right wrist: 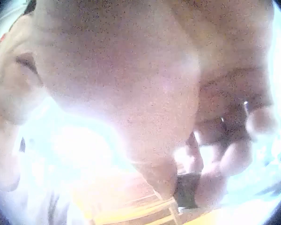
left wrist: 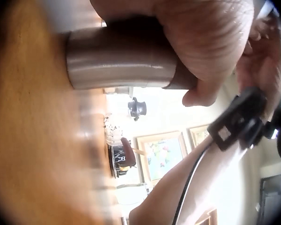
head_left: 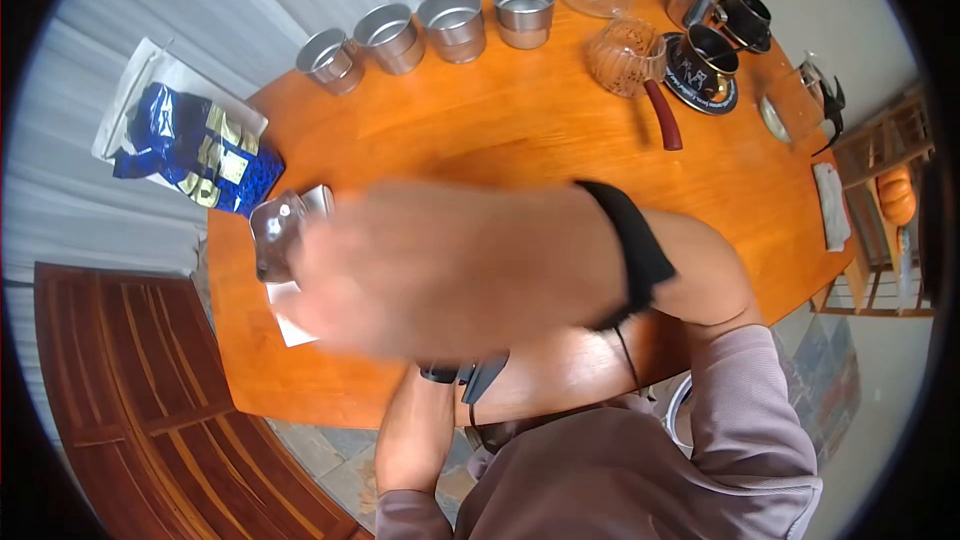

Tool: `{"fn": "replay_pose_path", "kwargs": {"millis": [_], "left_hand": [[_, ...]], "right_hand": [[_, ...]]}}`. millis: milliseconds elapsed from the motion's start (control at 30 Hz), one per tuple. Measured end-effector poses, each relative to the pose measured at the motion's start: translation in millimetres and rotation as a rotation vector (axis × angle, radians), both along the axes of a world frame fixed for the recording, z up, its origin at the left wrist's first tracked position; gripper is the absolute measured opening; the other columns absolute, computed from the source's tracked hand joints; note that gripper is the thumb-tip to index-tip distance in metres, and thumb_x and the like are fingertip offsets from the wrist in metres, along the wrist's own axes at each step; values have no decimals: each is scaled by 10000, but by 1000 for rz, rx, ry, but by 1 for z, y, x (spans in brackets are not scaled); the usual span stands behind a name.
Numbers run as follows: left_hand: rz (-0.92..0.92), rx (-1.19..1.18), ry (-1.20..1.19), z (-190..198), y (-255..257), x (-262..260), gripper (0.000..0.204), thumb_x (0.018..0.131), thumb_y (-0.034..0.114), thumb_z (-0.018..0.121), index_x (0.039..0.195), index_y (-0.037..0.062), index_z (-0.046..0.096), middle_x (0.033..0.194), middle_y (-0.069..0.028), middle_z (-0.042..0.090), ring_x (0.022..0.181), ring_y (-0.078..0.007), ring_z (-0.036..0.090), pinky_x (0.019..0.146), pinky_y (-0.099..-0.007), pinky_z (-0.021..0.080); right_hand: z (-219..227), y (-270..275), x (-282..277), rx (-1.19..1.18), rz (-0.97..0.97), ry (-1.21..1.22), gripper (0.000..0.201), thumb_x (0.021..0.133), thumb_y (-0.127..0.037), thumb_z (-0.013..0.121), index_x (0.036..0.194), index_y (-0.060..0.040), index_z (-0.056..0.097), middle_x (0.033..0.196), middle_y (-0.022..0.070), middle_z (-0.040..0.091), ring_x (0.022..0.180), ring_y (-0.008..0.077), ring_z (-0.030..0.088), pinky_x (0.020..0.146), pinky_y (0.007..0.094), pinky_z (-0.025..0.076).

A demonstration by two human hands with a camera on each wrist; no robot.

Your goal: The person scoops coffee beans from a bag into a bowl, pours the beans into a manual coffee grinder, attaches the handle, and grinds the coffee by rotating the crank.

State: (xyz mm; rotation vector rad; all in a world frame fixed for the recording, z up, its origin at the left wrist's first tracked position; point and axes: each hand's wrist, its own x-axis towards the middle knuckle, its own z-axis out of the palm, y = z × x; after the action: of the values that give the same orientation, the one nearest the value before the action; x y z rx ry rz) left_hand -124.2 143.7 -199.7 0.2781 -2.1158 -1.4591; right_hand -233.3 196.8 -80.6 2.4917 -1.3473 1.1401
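Observation:
Stretched across the table, my right hand (head_left: 430, 270) is blurred in the head view and hides my left hand below it. My left hand (left wrist: 208, 42) grips the upper part of a brushed-metal cylinder (left wrist: 119, 63), whose base is at the wooden tabletop. The right wrist view has my right fingers (right wrist: 236, 157) curled, with a small dark knob-like piece (right wrist: 187, 190) between thumb and fingers. Beside those fingertips in the head view, a dark see-through container (head_left: 268, 245) overlaps a flat white thing (head_left: 290, 328).
A blue and white bag (head_left: 195, 140) stands at the left. Several metal cups (head_left: 450, 28) line the back edge. Farther right are a glass pot with a red handle (head_left: 620, 60), a black cup on a saucer (head_left: 705, 55) and a glass carafe (head_left: 800, 105). A wooden bench (head_left: 130, 370) is lower left.

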Motion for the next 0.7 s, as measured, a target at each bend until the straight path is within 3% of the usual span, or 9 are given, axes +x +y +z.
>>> {"fn": "replay_pose_path", "kwargs": {"millis": [67,133,233,300,400,533,600,633,700], "left_hand": [[20,-272,22,-2,-3,1,287,736,61,857,967,45,687,855,-44,704,761,-156,656,708,-293,535],[16,-191,-38,-2,-4,4,271,737,78,856,960,48,705,851,-43,716,761,-163,667,709,-302,541],[-27,-43,27,-4,-5,2,291,739,99,862,996,52,736,873,-33,729,779,-167,680,720,-315,555],[-20,-108,6,-10,-7,6,297,749,91,854,1013,41,726,889,-40,728,790,-168,681,728,-315,555],[-48,-217,-31,-22,-9,10,307,765,78,842,1038,25,713,912,-51,726,808,-169,681,739,-317,554],[-70,-371,-60,-32,-16,15,321,786,61,826,1072,3,695,942,-65,722,830,-171,682,753,-318,553],[-73,-436,-73,-34,-17,18,327,796,53,819,1089,-8,685,957,-72,721,842,-172,683,761,-319,552],[-70,-429,-72,-29,-14,13,327,796,53,819,1089,-8,685,957,-72,721,842,-172,683,761,-319,552],[-131,205,9,-10,-6,-2,391,803,33,816,1150,2,639,989,-55,696,864,-134,660,770,-294,550]], "right_hand": [[-7,-19,-24,-100,-39,-84,103,799,-95,632,849,-6,617,808,155,602,784,342,599,716,396,500],[-8,-20,-38,168,-296,-46,247,897,-251,657,899,-7,618,823,156,624,791,371,587,720,454,482],[7,7,-22,422,-142,-272,186,827,-129,651,782,48,619,692,217,605,710,410,611,680,471,506],[3,12,5,350,-94,-272,200,815,-162,658,732,17,628,710,176,637,711,363,631,651,437,497],[-5,11,34,71,-15,142,141,767,-189,679,706,-62,666,722,61,668,747,243,658,637,367,484],[-17,-19,32,-302,-123,81,113,781,-147,674,734,-48,702,749,99,701,751,258,700,629,364,539],[-1,-30,2,174,-34,333,123,792,-126,656,847,-52,575,854,88,572,861,275,587,695,371,503],[-5,-37,-16,106,-37,343,113,805,-115,649,857,-50,573,857,96,573,857,291,596,712,389,513],[0,-42,-44,193,-121,417,92,836,-105,636,875,-45,578,868,109,585,843,311,605,730,410,525]]}}
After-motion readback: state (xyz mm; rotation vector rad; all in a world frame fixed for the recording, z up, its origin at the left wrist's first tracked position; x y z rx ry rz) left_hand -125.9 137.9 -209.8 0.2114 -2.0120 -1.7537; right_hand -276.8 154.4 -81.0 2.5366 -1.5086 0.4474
